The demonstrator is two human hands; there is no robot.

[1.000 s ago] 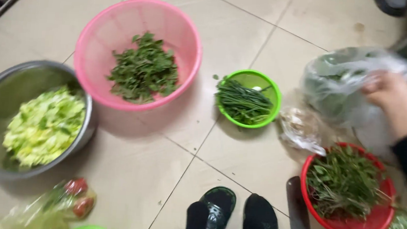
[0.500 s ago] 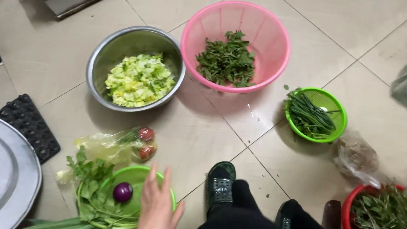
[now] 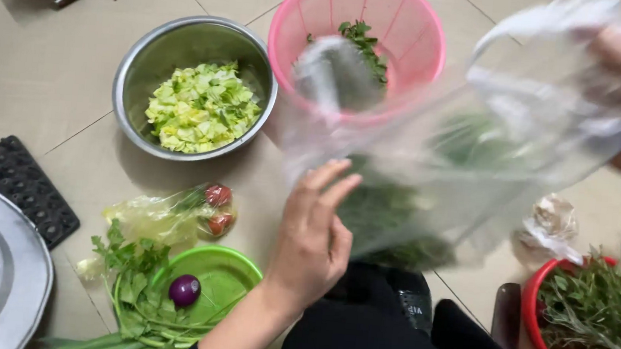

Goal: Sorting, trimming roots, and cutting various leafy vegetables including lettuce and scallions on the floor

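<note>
Where beige floor tiles (image 3: pixel 48 92) spread, steel bowl (image 3: pixel 141 55), pink basket (image 3: pixel 413 34), black mat (image 3: pixel 21 187).

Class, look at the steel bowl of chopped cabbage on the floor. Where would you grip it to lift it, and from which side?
Grip the steel bowl by its rolled rim, probably one hand on each opposite side, fingers hooked under the lip from above. The walls are smooth and rounded, so only the rim gives purchase. The left side is free floor; on the right the pink basket stands close against it.
</note>
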